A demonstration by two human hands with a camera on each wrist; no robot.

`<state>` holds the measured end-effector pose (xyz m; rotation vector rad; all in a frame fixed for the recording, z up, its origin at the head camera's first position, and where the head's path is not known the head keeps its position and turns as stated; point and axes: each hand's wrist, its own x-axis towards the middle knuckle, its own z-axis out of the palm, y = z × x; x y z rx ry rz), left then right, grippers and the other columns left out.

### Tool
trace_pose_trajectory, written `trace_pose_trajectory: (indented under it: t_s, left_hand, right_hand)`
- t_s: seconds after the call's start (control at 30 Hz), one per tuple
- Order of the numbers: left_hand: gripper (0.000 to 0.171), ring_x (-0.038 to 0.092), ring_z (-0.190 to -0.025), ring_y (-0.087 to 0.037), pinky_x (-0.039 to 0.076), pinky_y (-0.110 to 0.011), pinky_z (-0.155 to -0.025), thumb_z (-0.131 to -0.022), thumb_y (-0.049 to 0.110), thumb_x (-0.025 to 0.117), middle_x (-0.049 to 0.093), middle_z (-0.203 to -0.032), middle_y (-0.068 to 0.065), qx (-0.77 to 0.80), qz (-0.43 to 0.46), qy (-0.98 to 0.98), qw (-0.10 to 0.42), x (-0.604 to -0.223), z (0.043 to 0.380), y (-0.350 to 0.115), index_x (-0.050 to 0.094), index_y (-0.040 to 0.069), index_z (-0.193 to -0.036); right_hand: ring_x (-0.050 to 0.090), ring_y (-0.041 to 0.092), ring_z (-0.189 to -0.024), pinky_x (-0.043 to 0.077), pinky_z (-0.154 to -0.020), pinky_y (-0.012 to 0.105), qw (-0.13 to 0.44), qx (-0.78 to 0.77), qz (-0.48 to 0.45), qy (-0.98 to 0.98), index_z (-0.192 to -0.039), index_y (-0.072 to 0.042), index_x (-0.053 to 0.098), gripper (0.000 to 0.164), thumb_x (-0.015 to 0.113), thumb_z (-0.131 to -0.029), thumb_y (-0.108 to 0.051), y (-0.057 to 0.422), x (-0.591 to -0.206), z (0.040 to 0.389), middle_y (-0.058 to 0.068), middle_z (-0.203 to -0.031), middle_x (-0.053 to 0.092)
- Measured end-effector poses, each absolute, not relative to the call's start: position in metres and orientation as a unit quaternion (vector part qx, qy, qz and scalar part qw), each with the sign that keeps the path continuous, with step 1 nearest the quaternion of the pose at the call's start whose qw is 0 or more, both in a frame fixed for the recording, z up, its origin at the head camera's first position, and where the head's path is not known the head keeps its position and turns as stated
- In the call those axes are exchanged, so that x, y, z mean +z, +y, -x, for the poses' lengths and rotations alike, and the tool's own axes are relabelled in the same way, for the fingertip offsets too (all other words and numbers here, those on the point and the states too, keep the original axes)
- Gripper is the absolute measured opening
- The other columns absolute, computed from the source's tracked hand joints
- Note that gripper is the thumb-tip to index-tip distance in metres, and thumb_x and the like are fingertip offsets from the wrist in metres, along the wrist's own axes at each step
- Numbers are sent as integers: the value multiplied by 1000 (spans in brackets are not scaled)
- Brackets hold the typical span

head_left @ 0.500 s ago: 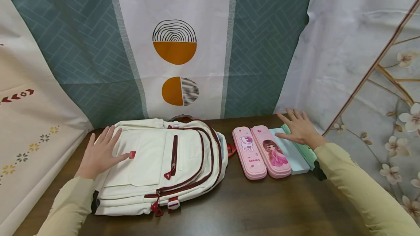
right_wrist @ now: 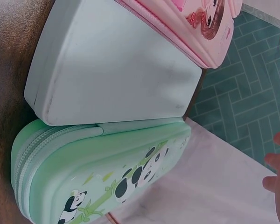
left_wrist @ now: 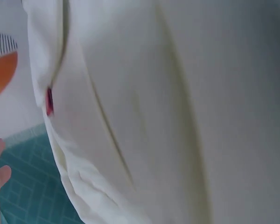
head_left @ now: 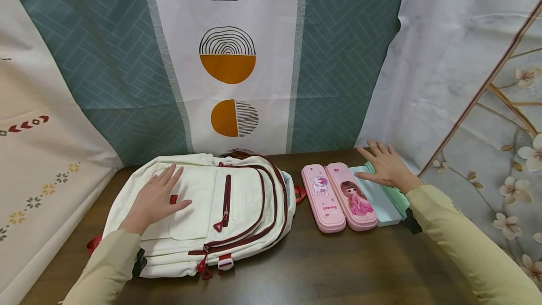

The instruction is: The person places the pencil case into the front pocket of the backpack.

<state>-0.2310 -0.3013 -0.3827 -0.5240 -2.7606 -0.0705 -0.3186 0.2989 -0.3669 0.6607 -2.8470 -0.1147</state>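
A white backpack [head_left: 195, 201] with dark red zips lies flat on the left of the table. Over its left part hovers my left hand [head_left: 154, 199], fingers spread, holding nothing. In the left wrist view the backpack's pale fabric [left_wrist: 130, 116] fills most of the picture. My right hand [head_left: 385, 168], fingers also spread, is above a light blue box [right_wrist: 116, 65] and a green pencil case [right_wrist: 102, 172] with pandas on it. To the left of these lie two pink pencil cases, one with a rabbit-like figure [head_left: 323, 199] and one with a long-haired girl [head_left: 351, 196].
The dark wooden table [head_left: 296, 272] runs up to hanging cloths at the back and sides. A patterned cloth [head_left: 228, 126] hangs behind the backpack. On the right is a flowered cloth [head_left: 499, 168], close to my right hand.
My left hand has moved to the right over the backpack, uncovering more of its left side and a red strap there. The right hand stays nearly in place.
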Motion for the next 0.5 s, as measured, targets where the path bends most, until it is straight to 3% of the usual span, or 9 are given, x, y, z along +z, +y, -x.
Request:
trace_pose_trajectory:
  t_s: [0.23, 0.5]
  left_hand:
    - [85, 32, -126, -36, 26, -51, -100, -74, 51, 64, 33, -140, -23, -46, 216, -960, 175, -389, 230, -271, 37, 1, -137]
    - [81, 34, -127, -32, 30, -48, -99, -74, 51, 65, 38, -139, -17, -79, 270, -946, 164, -397, 223, -225, 41, 5, -136]
  right_hand:
    - [24, 47, -125, 19, -97, 62, 103, -43, -230, -967, -141, -7, 31, 84, 50, -80, -62, 297, -366, 317, 28, -141, 24]
    - [21, 49, -126, 14, -99, 63, 78, -9, -226, -971, -143, -8, 27, 85, 48, -81, -62, 287, -366, 315, 28, -144, 19]
